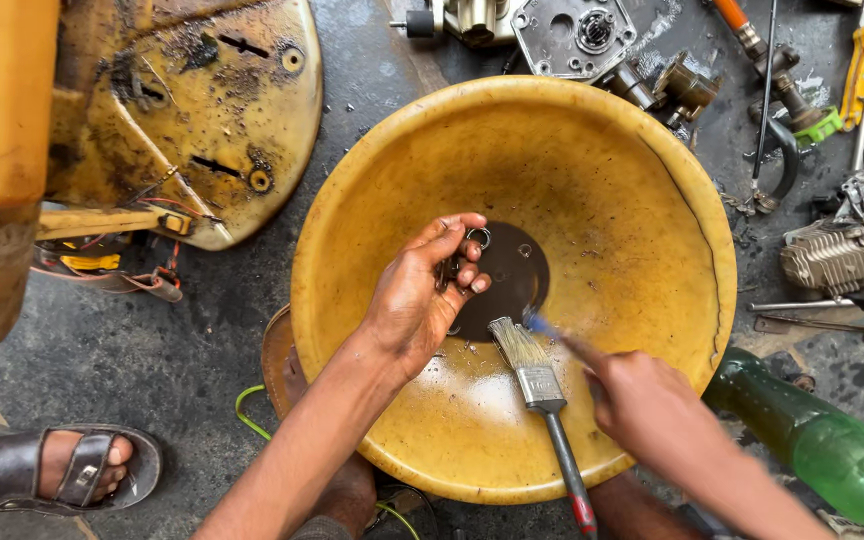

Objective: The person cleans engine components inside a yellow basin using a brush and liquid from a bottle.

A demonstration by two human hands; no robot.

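Observation:
A big yellow basin (652, 180) sits on the ground with a dark pool of liquid (512, 275) at its bottom. My left hand (422, 295) hovers over the pool, fingers closed on a small metal part with a ring (479, 238). My right hand (652, 410) is at the basin's near right rim and grips a thin blue-tipped tool (544, 326), blurred, pointing towards the pool. A flat paintbrush (537, 375) lies inside the basin, its handle leaning over the near rim beside my right hand.
A dirty yellow machine cover (182, 110) lies at the upper left. Engine parts (842, 255) and tools (772, 70) crowd the upper right. A green plastic bottle (822, 440) lies at the lower right. A sandalled foot (62, 470) rests at the lower left.

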